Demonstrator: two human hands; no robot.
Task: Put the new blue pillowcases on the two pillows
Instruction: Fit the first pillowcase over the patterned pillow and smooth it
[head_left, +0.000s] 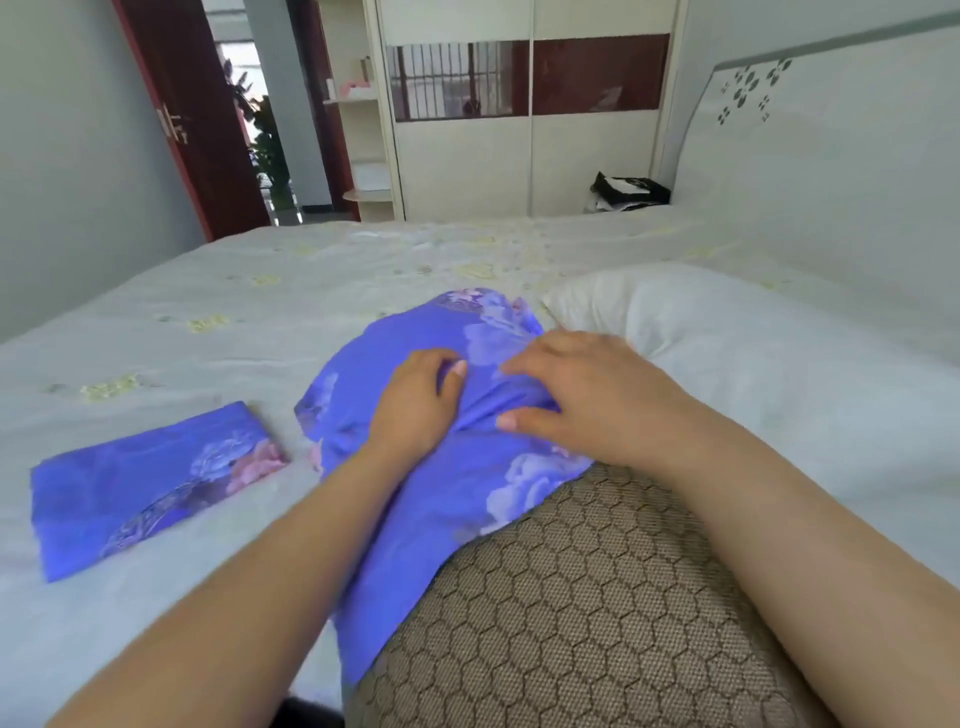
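Left hand (415, 400): on the blue case (457, 467), fingers curled, pinching a fold of the cloth with the thumb.
Right hand (582, 400): on the same case, just right of the left, fingers curled down onto bunched cloth; thumb tip lying along a fold.
Blue case: partly pulled over the brown pillow (582, 597), covering its far end; floral print; bunched between the hands.
Brown pillow: hexagon-patterned, near end bare, lying on the bed (208, 291) under both forearms.
Folded case (150, 483): flat on the bed, left of the brown pillow, apart from it.
White pillow (769, 353): bare, right of the hands, beside the headboard (831, 145).
Background: wardrobe (519, 130), open red door (192, 114), dark bag (631, 189) at the bed's far side.
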